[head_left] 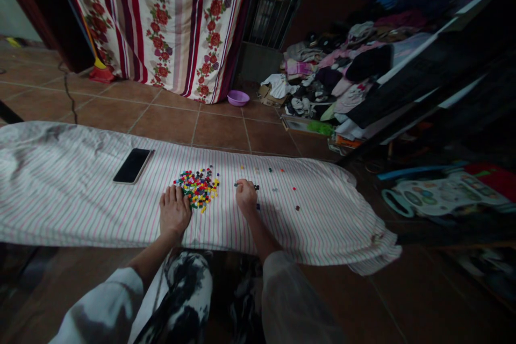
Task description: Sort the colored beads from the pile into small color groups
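Note:
A heap of small multicoloured plastic pieces [199, 188], like tiny building bricks, lies on a striped cloth [322, 226]. My left hand [175, 210] rests flat, palm down, at the near left edge of the heap, fingers stretched out. To the right of the heap, my right hand [246, 196] is low over the cloth with its fingers closed in a pinch. A tiny dark green piece [236, 185] shows by its fingertips; whether it is held I cannot tell. Around that hand, single pieces lie apart, among them a black one [257, 187], a red one [294, 188] and a brown one [297, 208].
A dark-screened phone [133, 165] lies on the cloth at left. Beyond the cloth are a tiled floor, a floral curtain [161, 21], a purple basin [238, 98] and a heap of clothes [330, 70]. A black bar [387, 123] slants across the right side.

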Available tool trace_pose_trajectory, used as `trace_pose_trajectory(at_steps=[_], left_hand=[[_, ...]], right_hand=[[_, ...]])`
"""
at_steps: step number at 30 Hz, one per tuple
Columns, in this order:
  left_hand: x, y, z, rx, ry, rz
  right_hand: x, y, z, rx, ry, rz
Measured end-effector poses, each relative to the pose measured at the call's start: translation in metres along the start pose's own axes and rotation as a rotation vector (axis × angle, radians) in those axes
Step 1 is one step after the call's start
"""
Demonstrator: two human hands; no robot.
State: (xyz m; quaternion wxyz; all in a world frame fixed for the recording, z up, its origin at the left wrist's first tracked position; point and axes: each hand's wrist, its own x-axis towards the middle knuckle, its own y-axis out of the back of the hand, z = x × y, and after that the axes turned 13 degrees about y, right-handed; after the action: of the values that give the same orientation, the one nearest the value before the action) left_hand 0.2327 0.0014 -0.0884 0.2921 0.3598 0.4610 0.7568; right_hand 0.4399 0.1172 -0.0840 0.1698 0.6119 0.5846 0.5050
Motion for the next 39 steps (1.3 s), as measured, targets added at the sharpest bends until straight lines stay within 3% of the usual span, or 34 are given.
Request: trace_pose_trajectory(at_steps=[16,27,39], left_hand=[[0.001,-0.001,0.001,0.020,-0.024,0.031],[0.000,-0.002,0.001,0.025,-0.027,0.042],[0.000,0.002,0.004,0.030,-0.020,0.025]], right_hand=[[0.025,-0.019,-0.051,0.081,0.203,-0.252],[0.049,-0.034,-0.064,-0.042,0.191,-0.380],[0.060,-0.044,-0.070,-0.053,0.184,-0.389]])
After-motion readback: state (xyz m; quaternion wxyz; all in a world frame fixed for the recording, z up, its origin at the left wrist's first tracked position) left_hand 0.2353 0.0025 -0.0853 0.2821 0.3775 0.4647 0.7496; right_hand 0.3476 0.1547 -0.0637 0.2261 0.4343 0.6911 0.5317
